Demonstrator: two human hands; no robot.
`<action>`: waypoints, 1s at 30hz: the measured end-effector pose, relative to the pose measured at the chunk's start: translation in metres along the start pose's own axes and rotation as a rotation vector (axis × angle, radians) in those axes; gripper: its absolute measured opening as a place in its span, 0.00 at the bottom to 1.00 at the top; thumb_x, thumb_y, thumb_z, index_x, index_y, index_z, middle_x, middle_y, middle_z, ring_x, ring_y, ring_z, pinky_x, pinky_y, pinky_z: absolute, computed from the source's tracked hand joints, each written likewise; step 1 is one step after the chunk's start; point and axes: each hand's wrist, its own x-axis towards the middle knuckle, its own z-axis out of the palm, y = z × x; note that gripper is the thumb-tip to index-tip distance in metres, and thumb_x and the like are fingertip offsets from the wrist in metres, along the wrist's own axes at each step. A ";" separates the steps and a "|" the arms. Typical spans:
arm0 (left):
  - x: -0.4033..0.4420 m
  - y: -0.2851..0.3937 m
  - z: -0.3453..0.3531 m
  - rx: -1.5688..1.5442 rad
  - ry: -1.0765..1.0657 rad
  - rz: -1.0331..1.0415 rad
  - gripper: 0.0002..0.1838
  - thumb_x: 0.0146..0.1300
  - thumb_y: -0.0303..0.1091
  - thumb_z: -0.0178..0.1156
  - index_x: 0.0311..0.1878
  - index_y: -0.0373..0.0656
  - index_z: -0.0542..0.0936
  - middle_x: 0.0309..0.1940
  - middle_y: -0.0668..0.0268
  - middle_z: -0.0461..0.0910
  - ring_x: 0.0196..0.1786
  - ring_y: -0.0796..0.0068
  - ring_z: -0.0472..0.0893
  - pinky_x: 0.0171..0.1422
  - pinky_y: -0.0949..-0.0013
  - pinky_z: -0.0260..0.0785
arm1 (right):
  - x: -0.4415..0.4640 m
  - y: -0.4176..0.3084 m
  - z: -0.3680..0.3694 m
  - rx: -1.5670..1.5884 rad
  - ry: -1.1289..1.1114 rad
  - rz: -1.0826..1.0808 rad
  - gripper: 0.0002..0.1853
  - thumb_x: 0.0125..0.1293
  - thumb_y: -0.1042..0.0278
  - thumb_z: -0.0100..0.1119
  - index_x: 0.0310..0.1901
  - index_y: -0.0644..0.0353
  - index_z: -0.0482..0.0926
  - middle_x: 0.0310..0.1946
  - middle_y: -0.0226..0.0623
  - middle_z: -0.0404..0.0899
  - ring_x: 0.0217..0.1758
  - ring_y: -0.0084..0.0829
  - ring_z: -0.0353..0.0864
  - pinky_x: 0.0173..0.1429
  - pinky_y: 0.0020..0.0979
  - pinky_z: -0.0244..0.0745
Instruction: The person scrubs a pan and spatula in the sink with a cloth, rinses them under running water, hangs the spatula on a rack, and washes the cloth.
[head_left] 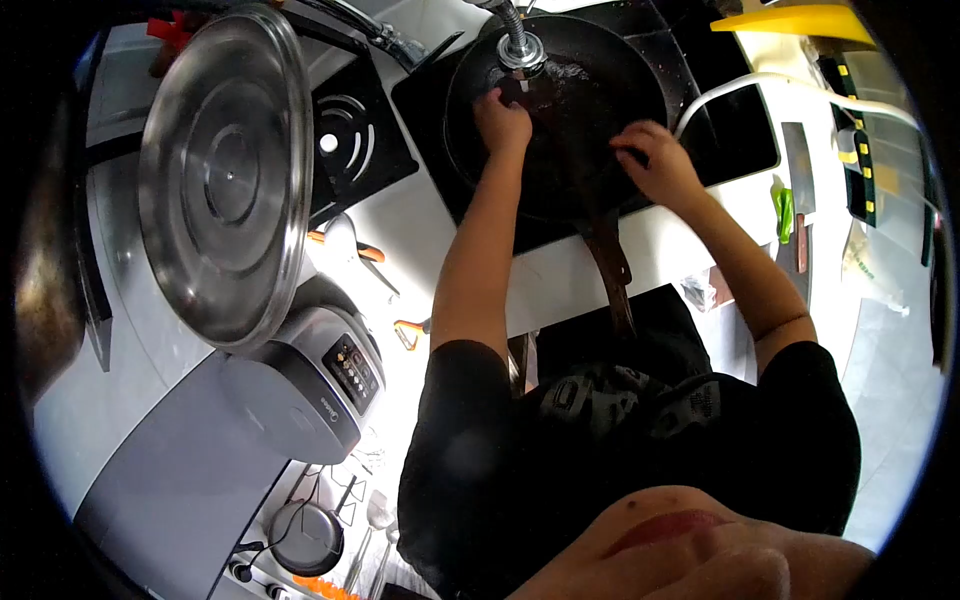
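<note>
A large black wok (560, 165) with a long dark handle (606, 255) lies in front of me on a black panel. My left hand (503, 122) is over its left part, just below a chrome spout (521, 52) on a coiled metal hose. The fingers are loosely bent, thumb and forefinger apart, and I make out nothing held. Over the wok's right rim hovers my right hand (660, 165), slightly blurred. Its fingers curl loosely, with a gap at the thumb and nothing visible between. Shiny glints beside the spout look wet. The wok's dark inside hides other detail.
A big metal lid (230, 175) stands at the left, near a rice cooker (310, 380). A small black pan (306, 537) lies lower left. On the right are a knife (799, 180), a green pepper-like thing (783, 212) and a white hose (790, 82).
</note>
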 end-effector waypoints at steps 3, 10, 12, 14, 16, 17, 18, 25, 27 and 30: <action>-0.003 0.031 -0.026 0.132 0.073 0.243 0.15 0.56 0.31 0.55 0.48 0.41 0.74 0.52 0.53 0.69 0.56 0.53 0.68 0.56 0.59 0.63 | -0.024 -0.014 0.002 0.021 -0.103 0.175 0.09 0.55 0.66 0.60 0.37 0.57 0.79 0.35 0.40 0.75 0.36 0.38 0.77 0.41 0.35 0.73; 0.056 0.056 -0.073 -0.313 0.117 0.535 0.10 0.63 0.33 0.52 0.42 0.38 0.77 0.38 0.58 0.78 0.37 0.64 0.78 0.40 0.63 0.70 | -0.079 -0.046 0.017 -0.097 -0.198 0.191 0.16 0.53 0.55 0.61 0.40 0.54 0.76 0.33 0.34 0.76 0.32 0.36 0.78 0.35 0.34 0.73; 0.072 0.062 -0.073 -0.538 0.024 0.489 0.12 0.64 0.33 0.51 0.45 0.34 0.76 0.36 0.60 0.78 0.35 0.68 0.78 0.39 0.65 0.71 | -0.081 -0.048 0.022 -0.152 -0.212 0.147 0.21 0.53 0.55 0.60 0.47 0.53 0.70 0.34 0.36 0.76 0.32 0.39 0.78 0.37 0.37 0.74; 0.093 0.063 -0.073 -0.595 -0.009 0.401 0.12 0.64 0.32 0.51 0.45 0.34 0.76 0.35 0.62 0.78 0.34 0.70 0.78 0.38 0.67 0.72 | -0.079 -0.051 0.025 -0.144 -0.272 0.257 0.23 0.52 0.57 0.60 0.49 0.55 0.69 0.34 0.39 0.76 0.33 0.41 0.78 0.38 0.38 0.74; 0.091 0.061 -0.067 -0.663 0.011 0.439 0.11 0.65 0.32 0.50 0.44 0.34 0.76 0.33 0.63 0.78 0.32 0.74 0.77 0.36 0.70 0.71 | -0.078 -0.054 0.026 -0.148 -0.333 0.346 0.24 0.52 0.59 0.59 0.51 0.56 0.67 0.34 0.42 0.76 0.35 0.43 0.78 0.39 0.39 0.73; 0.084 0.055 -0.065 -0.630 0.004 0.425 0.11 0.65 0.32 0.50 0.43 0.34 0.76 0.33 0.64 0.78 0.32 0.75 0.77 0.36 0.70 0.71 | -0.076 -0.055 0.027 -0.155 -0.351 0.377 0.25 0.51 0.61 0.58 0.52 0.57 0.66 0.34 0.44 0.77 0.36 0.44 0.78 0.40 0.39 0.73; 0.065 0.054 -0.069 -0.594 -0.004 0.409 0.11 0.65 0.32 0.49 0.43 0.35 0.76 0.33 0.64 0.78 0.32 0.75 0.76 0.35 0.71 0.71 | -0.074 -0.056 0.026 -0.160 -0.371 0.410 0.26 0.51 0.63 0.58 0.53 0.57 0.65 0.34 0.46 0.78 0.37 0.45 0.78 0.40 0.39 0.73; -0.018 0.010 -0.032 0.623 -0.375 0.304 0.30 0.59 0.41 0.53 0.62 0.36 0.61 0.63 0.47 0.57 0.63 0.49 0.61 0.64 0.58 0.57 | -0.086 -0.041 -0.037 -0.089 -0.295 0.518 0.27 0.49 0.64 0.54 0.54 0.62 0.69 0.40 0.51 0.77 0.43 0.47 0.77 0.49 0.40 0.71; -0.040 0.022 -0.019 0.879 -0.551 0.399 0.42 0.57 0.50 0.56 0.67 0.38 0.50 0.69 0.51 0.41 0.70 0.52 0.46 0.70 0.57 0.48 | -0.091 -0.038 -0.055 -0.131 -0.279 0.535 0.27 0.49 0.63 0.54 0.54 0.61 0.69 0.39 0.51 0.77 0.42 0.46 0.77 0.48 0.39 0.71; -0.056 0.014 0.007 0.909 -0.676 0.750 0.43 0.55 0.62 0.52 0.69 0.53 0.49 0.70 0.58 0.39 0.72 0.57 0.39 0.72 0.52 0.38 | -0.095 -0.036 -0.072 -0.136 -0.255 0.568 0.27 0.49 0.63 0.54 0.53 0.61 0.70 0.37 0.51 0.78 0.41 0.45 0.78 0.47 0.39 0.72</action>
